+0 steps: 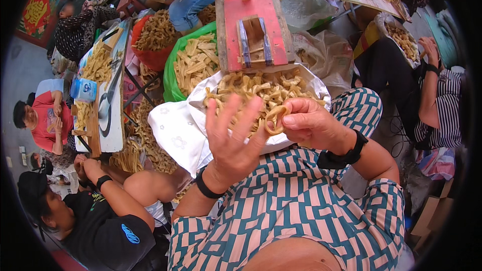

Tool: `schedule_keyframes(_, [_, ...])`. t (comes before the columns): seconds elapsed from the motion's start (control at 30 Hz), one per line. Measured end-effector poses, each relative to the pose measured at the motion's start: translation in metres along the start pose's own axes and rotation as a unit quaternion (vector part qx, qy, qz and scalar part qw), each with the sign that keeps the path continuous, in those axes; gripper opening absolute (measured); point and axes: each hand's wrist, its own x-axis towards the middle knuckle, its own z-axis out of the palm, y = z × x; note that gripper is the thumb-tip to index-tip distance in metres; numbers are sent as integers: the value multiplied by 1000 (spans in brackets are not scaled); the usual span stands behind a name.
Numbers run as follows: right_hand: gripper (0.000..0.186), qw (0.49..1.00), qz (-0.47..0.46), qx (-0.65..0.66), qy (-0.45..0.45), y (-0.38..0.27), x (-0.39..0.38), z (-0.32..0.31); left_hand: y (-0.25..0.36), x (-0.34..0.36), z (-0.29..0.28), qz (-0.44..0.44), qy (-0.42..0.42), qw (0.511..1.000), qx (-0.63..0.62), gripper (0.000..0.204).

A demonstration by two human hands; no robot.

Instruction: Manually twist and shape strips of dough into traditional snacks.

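My right hand (316,124) is closed, its thumb and fingers pinching a tan, leathery strip (273,121) bent into a small loop. Beside the loop is my left hand (232,143), palm turned to me and fingers spread, partly smeared by motion. Its thumb comes close to the loop; whether they touch I cannot tell. Both hands hover over a heap of tan knotted pieces (286,84) in a white sack (175,129) across my lap. Past the heap stands a red board (233,22) carrying a small wooden frame (255,40) with blue-wrapped uprights.
A green bag (174,70) of flat tan strips and a red sack (140,45) of twisted pieces stand left of the board. Farther left is a table (113,138) with strips and a blue-white tub (84,90). Several co-workers sit around, one close at lower left (110,231).
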Motion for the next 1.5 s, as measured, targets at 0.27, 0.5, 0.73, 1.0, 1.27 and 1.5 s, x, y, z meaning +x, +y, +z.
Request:
schedule_keyframes(0.27, [20, 987, -39, -151, 35, 2, 24, -16, -24, -19, 21, -108, 44, 990, -85, 15])
schedule_keyframes(0.5, [40, 936, -156, -311, 54, 7, 34, -17, -16, -19, 21, -107, -94, 986, -89, 26])
schedule_keyframes(0.73, [45, 951, -115, -280, 62, 15, 35, -17, -17, -21, 27, -436, -104, 755, -479, 7])
schedule_keyframes(1.0, [40, 770, -191, -607, 39, -15, 21, -25, -48, -28, 27, -539, 3, 668, -512, 11])
schedule_keyframes(1.27, [11, 588, -244, -771, -16, -14, 17, -42, -53, -36, 35, -551, -37, 666, -501, 10])
schedule_keyframes(1.5, [13, 533, -270, -801, -30, -12, 17, -56, -71, -15, 27, -285, -123, 937, -160, 21])
